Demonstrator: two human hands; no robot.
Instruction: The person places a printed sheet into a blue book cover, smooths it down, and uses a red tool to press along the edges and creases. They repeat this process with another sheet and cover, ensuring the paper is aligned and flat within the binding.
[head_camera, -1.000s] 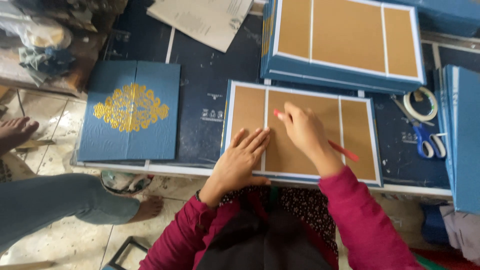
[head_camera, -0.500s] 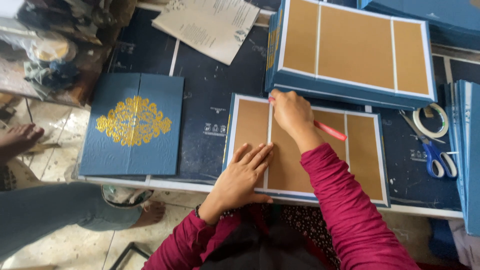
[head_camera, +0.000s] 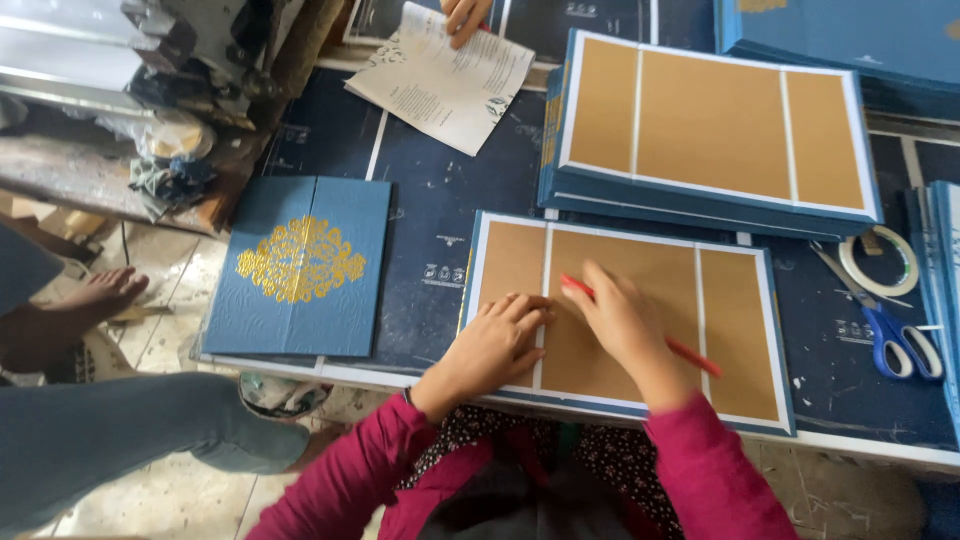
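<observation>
Right hand (head_camera: 625, 325) is what I'm watching first: fingers curled around a red pencil (head_camera: 690, 355), tip end poking out at about 10 o'clock past the fingertips and the rest of the shaft running off toward 4 o'clock over the wrist. It sits on the middle brown panel of the open card cover (head_camera: 735, 330), which lies flat near the front edge of the dark blue table (head_camera: 430, 230).

Left hand (head_camera: 495, 345) is right beside it at 9 o'clock, holding nothing as far as I can see, palm down with the fingers loosely bent and the tips resting on the white gap between the cover's left and middle panels.

Going outward: at 12 o'clock from the hands there's a stack of the same blue-edged covers (head_camera: 710, 125), brown sides up. At 9 o'clock lies a closed blue folder with a gold ornament (head_camera: 300, 265). Over at 3 o'clock I see blue-handled scissors (head_camera: 895, 335) and a roll of tape (head_camera: 878, 262) just above them. Up at 11 o'clock, another person's hand (head_camera: 465, 15) rests on a printed booklet (head_camera: 445, 75). A bare foot (head_camera: 95, 300) is on the floor way off at 9 o'clock.
</observation>
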